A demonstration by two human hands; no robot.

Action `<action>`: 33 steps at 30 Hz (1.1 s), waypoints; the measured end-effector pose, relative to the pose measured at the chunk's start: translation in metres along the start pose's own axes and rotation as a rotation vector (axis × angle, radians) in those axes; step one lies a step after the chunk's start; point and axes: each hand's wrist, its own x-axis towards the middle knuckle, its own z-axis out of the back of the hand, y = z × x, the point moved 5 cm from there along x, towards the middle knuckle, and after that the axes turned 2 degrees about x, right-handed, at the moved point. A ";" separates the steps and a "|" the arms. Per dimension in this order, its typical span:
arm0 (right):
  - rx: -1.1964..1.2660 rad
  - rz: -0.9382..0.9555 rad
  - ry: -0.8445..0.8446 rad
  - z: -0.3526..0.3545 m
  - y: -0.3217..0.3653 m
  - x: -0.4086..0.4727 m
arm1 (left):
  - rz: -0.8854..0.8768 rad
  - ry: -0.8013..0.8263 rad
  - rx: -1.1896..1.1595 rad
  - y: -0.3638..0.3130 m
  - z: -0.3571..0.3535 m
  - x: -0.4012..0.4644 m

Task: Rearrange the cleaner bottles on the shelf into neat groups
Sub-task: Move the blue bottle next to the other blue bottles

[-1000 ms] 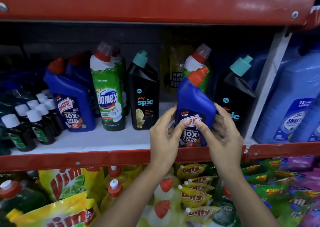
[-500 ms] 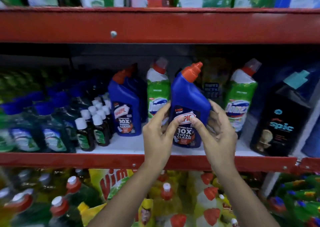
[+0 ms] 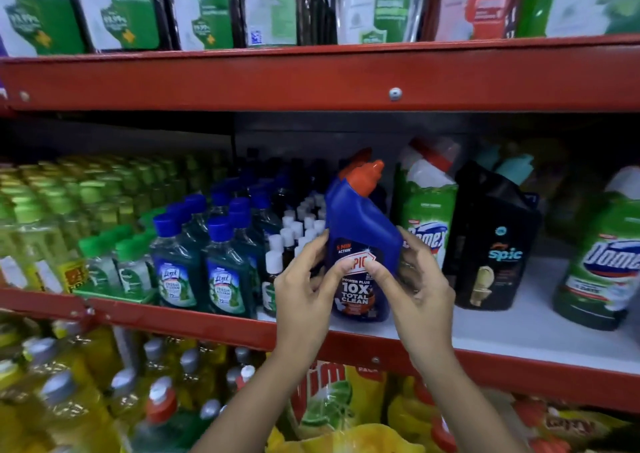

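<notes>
A blue Harpic bottle (image 3: 360,231) with an orange-red cap stands upright on the white middle shelf (image 3: 519,328). My left hand (image 3: 304,286) grips its left side and my right hand (image 3: 412,279) grips its right side, thumbs on the label. Another red cap shows just behind it. Right of it stand a green Domex bottle (image 3: 427,217), a black Spic bottle (image 3: 491,245) with a teal cap, and a second Domex bottle (image 3: 602,258) at the far right.
Left of the Harpic bottle are small white-capped dark bottles (image 3: 294,231), blue-capped Lizol bottles (image 3: 221,265) and yellow-green bottles (image 3: 45,210). Dettol packs (image 3: 207,6) fill the upper shelf. Yellow Vim bottles and pouches (image 3: 329,400) crowd the shelf below. Red shelf rails (image 3: 311,78) run across.
Both hands have carried the blue Harpic bottle leftward along the shelf, past the Domex and Spic bottles, to beside the small white-capped bottles. The view has shifted left.
</notes>
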 end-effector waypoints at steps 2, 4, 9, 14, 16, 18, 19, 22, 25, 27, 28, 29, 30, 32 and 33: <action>-0.010 -0.011 0.003 -0.008 -0.004 0.000 | -0.001 0.011 0.006 0.004 0.005 0.002; -0.018 -0.029 0.007 -0.013 -0.008 0.000 | -0.008 0.021 0.013 0.008 0.008 0.004; -0.033 -0.071 0.001 -0.015 -0.015 -0.004 | 0.000 0.020 0.017 0.023 0.007 0.001; -0.094 -0.086 0.030 -0.014 -0.013 -0.005 | 0.057 0.009 0.034 0.030 0.004 -0.004; -0.210 -0.059 0.060 -0.010 -0.009 -0.007 | 0.017 -0.018 0.102 0.024 0.002 -0.007; -0.446 0.048 0.074 -0.002 -0.001 -0.010 | -0.086 -0.021 0.226 0.014 -0.005 -0.012; -0.566 0.112 0.072 0.004 0.003 -0.012 | -0.137 -0.010 0.291 0.008 -0.010 -0.014; -0.842 0.244 0.072 0.027 0.011 -0.015 | -0.267 0.030 0.491 -0.008 -0.031 -0.023; -1.074 0.329 0.042 0.060 0.017 -0.016 | -0.364 0.086 0.656 -0.022 -0.061 -0.033; -1.175 0.337 0.017 0.085 0.019 -0.015 | -0.399 0.130 0.713 -0.028 -0.084 -0.040; -1.213 0.336 0.006 0.099 0.020 -0.016 | -0.411 0.151 0.728 -0.031 -0.096 -0.043; -1.249 0.332 -0.007 0.113 0.020 -0.016 | -0.420 0.170 0.739 -0.033 -0.109 -0.046; -1.287 0.325 -0.019 0.127 0.020 -0.016 | -0.425 0.186 0.747 -0.036 -0.121 -0.049; -1.360 0.315 -0.044 0.155 0.022 -0.016 | -0.428 0.218 0.748 -0.042 -0.146 -0.055; -1.387 0.314 -0.057 0.169 0.024 -0.017 | -0.429 0.235 0.737 -0.046 -0.159 -0.058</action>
